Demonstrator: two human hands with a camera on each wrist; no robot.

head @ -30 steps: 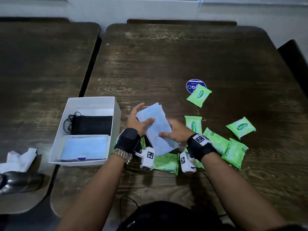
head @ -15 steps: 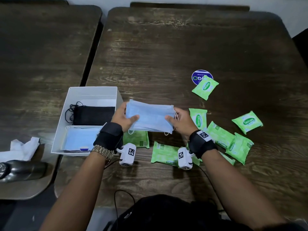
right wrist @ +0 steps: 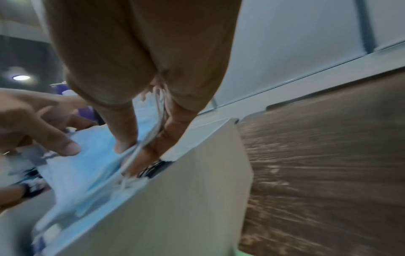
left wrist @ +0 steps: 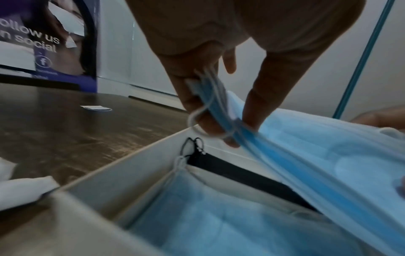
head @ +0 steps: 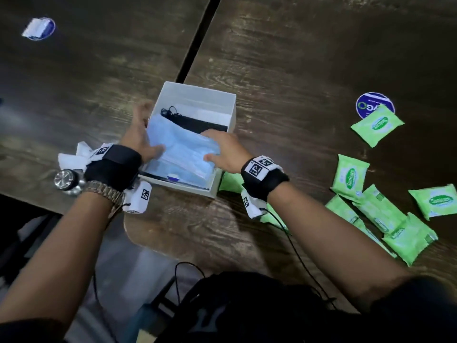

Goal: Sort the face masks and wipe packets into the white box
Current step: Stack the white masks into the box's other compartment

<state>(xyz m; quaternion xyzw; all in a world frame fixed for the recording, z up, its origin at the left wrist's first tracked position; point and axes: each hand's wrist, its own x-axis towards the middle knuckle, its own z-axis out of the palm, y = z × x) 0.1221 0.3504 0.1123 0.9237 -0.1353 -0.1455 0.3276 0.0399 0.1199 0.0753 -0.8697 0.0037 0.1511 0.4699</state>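
Observation:
A stack of light blue face masks [head: 183,147] hangs tilted over the near compartment of the white box [head: 197,91]. My left hand [head: 144,141] pinches its left end [left wrist: 221,110], thumb on top and fingers beneath. My right hand [head: 220,149] pinches the right end [right wrist: 140,147] between thumb and fingers. More blue masks [left wrist: 219,221] lie in that compartment below. Black masks [head: 205,125] fill the section behind a divider. Several green wipe packets [head: 378,211] lie on the table to the right, one [head: 377,125] farther back.
A crumpled white tissue [head: 74,157] and a metal object [head: 66,180] sit left of the box. Round blue stickers [head: 368,102] [head: 39,28] lie on the dark wooden tables, which are split by a gap [head: 195,38]. A cable [head: 294,246] trails from my right wrist.
Both hands turned the blue mask stack level and carried it left from above the table to over the box's near compartment. The head view swung left and down.

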